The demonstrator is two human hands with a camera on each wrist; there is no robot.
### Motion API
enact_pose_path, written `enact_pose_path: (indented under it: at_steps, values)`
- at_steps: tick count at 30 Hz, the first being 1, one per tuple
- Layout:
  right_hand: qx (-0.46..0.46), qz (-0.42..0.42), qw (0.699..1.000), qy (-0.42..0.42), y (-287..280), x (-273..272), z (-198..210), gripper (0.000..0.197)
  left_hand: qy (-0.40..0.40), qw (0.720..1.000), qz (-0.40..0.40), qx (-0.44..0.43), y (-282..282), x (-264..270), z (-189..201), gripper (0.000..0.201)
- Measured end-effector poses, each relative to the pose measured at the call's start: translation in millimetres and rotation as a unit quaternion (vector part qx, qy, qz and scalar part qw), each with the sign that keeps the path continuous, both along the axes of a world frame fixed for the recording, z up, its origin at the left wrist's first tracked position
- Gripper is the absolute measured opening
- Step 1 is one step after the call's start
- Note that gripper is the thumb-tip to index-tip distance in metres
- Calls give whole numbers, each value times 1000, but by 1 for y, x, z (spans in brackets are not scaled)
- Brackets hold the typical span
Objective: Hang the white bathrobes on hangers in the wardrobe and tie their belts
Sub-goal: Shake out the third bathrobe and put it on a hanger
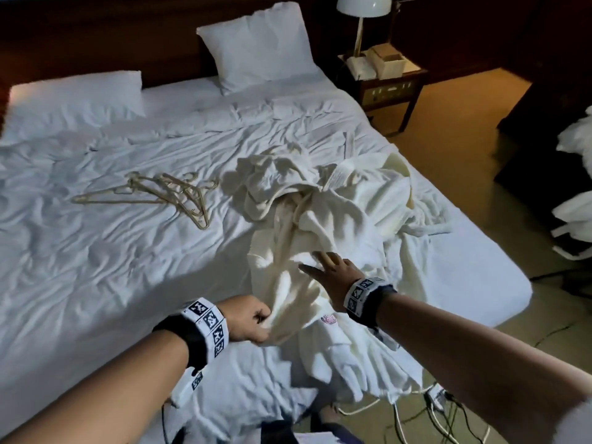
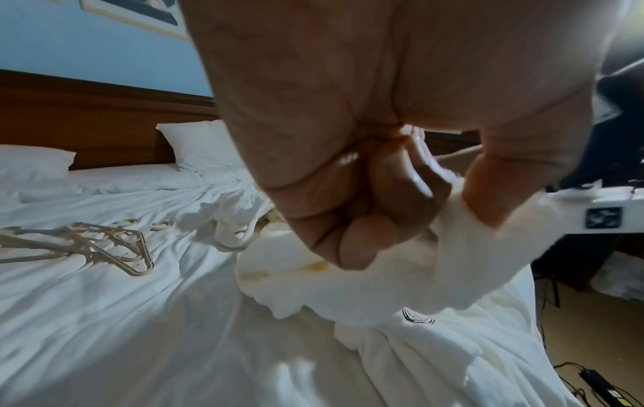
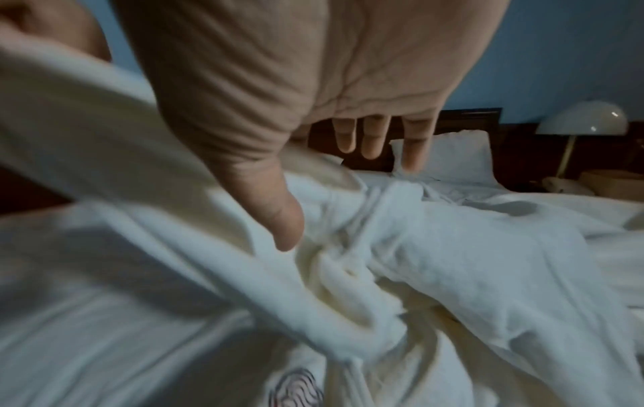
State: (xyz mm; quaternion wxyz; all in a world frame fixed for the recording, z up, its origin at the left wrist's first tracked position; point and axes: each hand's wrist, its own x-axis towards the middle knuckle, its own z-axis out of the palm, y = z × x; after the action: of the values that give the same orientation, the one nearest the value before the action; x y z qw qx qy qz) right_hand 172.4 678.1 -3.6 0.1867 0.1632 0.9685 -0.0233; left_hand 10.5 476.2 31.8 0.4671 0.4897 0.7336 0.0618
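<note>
A heap of white bathrobes (image 1: 323, 200) lies on the right half of the bed (image 1: 112, 261), one robe hanging over the near edge. My left hand (image 1: 253, 322) grips a fold of that robe (image 2: 453, 261), fingers curled round the cloth. My right hand (image 1: 326, 267) hovers over the robe (image 3: 366, 275) with fingers spread and straight, holding nothing. A red embroidered logo (image 1: 329, 319) shows on the robe below my right wrist. Several beige hangers (image 1: 166, 193) lie tangled on the sheet to the left of the heap, also visible as hangers (image 2: 94, 245) in the left wrist view.
Two pillows (image 1: 259, 43) lean at the dark headboard. A nightstand (image 1: 384, 81) with a lamp (image 1: 363, 14) stands right of the bed. More white cloth (image 1: 576, 193) sits on a dark chair at far right. Cables (image 1: 448, 408) run over the floor by my feet.
</note>
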Motion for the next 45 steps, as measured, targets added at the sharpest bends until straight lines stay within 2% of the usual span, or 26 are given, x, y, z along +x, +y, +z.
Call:
enact_pose_path:
  at_steps: [2, 4, 5, 7, 9, 13, 14, 15, 17, 18, 19, 20, 22, 23, 25, 26, 29, 31, 32, 34, 37, 40, 45]
  values:
    - [14, 38, 999, -4, -6, -1, -9, 85, -28, 1000, 1, -9, -19, -1, 3, 20]
    - [22, 46, 999, -3, -8, 0, -11, 59, -29, 999, 12, -23, -38, -7, 6, 6]
    - [29, 47, 998, -7, -8, 2, -9, 49, -27, 999, 27, -25, -46, -12, 8, 7]
    - [23, 33, 999, -6, -10, 3, -3, 39, -8, 998, 63, -18, -61, -25, 4, 25]
    - [2, -7, 1000, 9, -9, 2, 10, 41, 31, 997, 65, -10, -63, -33, 6, 35]
    - [-42, -95, 990, 97, 7, 3, 75, 44, 186, 982, 8, 19, -30, -34, 34, 17]
    - [-37, -103, 986, 123, 12, 3, 99, 44, 211, 976, 1, 48, -17, -33, 44, 20]
    - [-32, -107, 983, 146, 15, 1, 121, 45, 218, 972, 9, 86, -2, -32, 51, 43]
    - [-22, -94, 977, 188, 19, -3, 171, 46, 146, 971, 50, 181, 34, -21, 75, 95]
    - [-23, -82, 972, 217, 19, -4, 193, 43, 99, 968, 69, 221, 51, -12, 89, 110]
    - [-23, -74, 964, 254, 20, -4, 219, 40, 79, 958, 74, 266, 70, -2, 106, 113]
    - [-23, -78, 954, 288, 22, -3, 240, 37, 77, 947, 74, 303, 87, 4, 122, 100]
    - [-19, -107, 927, 360, 34, 4, 280, 34, 126, 921, 79, 361, 117, 7, 157, 48]
    - [-25, -122, 911, 394, 40, 9, 296, 34, 154, 906, 84, 386, 129, 5, 176, 37]
    - [-31, -132, 892, 430, 53, 21, 326, 41, 176, 880, 89, 433, 147, -5, 218, 40]
    - [-27, -133, 897, 422, 56, 27, 337, 50, 171, 869, 98, 454, 152, -9, 239, 39]
    - [54, -115, 942, 312, 63, 42, 366, 95, 165, 844, 116, 498, 164, -17, 304, 33]
    - [137, -94, 957, 238, 68, 46, 378, 112, 210, 823, 104, 518, 171, -15, 342, 27]
    - [171, -91, 955, 225, 74, 46, 388, 110, 239, 810, 101, 526, 176, -14, 361, 27]
    - [232, -105, 941, 223, 95, 47, 417, 89, 283, 792, 75, 535, 186, -10, 396, 34]
    - [342, -136, 901, 227, 128, 51, 487, 56, 351, 783, 7, 513, 200, -2, 449, 43]
    - [415, -151, 856, 269, 143, 58, 565, 38, 434, 726, -7, 533, 217, 6, 513, 31]
    - [492, -140, 775, 372, 141, 71, 670, 29, 511, 630, 11, 585, 229, 18, 621, 20]
